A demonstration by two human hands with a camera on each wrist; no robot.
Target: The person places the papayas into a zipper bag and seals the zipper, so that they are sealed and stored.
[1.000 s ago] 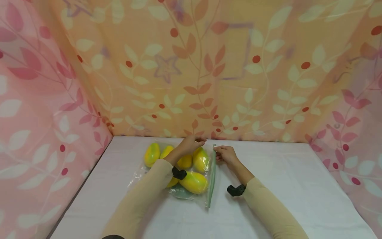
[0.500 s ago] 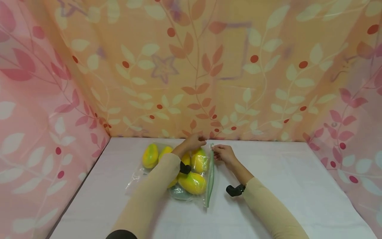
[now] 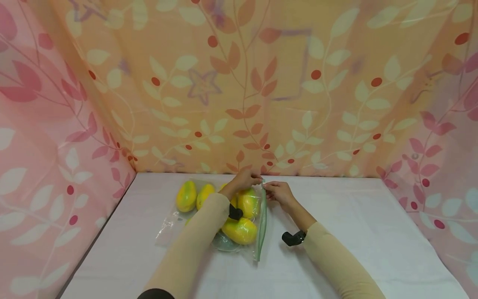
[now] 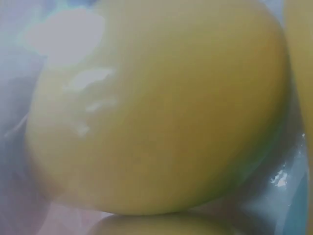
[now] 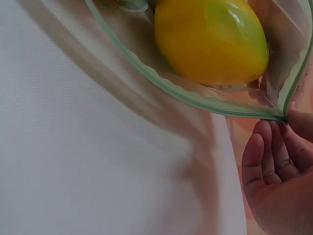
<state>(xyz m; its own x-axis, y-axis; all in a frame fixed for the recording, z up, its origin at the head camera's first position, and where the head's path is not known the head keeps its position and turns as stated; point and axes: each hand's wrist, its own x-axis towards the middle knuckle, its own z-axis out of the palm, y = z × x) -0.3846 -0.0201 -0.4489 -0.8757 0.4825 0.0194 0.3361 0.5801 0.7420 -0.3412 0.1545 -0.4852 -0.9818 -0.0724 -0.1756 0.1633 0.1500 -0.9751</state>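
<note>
A clear zip bag [image 3: 169, 230] with a green zip strip [image 3: 262, 232] lies on the table, holding several yellow-green mangoes [image 3: 240, 231]. At the strip's far end my right hand [image 3: 281, 193] pinches the corner between thumb and fingertips. The right wrist view shows the two zip edges [image 5: 195, 103] spread apart and meeting at the pinched corner. Across the bag reaches my left hand [image 3: 242, 181], its fingertips by that same corner; whether they grip it is hidden. One mango [image 4: 161, 107] under plastic fills the left wrist view, with no left fingers in sight.
The bag rests on a white-covered table [image 3: 336, 241]. Floral curtains [image 3: 239, 83] rise at the back and both sides, close behind the hands. A grey-green patch [image 3: 225, 242] shows through the near side of the bag.
My left hand has moved right, from over the mangoes to the zip strip's far corner. The right hand keeps its pinch there, nearly unmoved. The view has shifted slightly.
</note>
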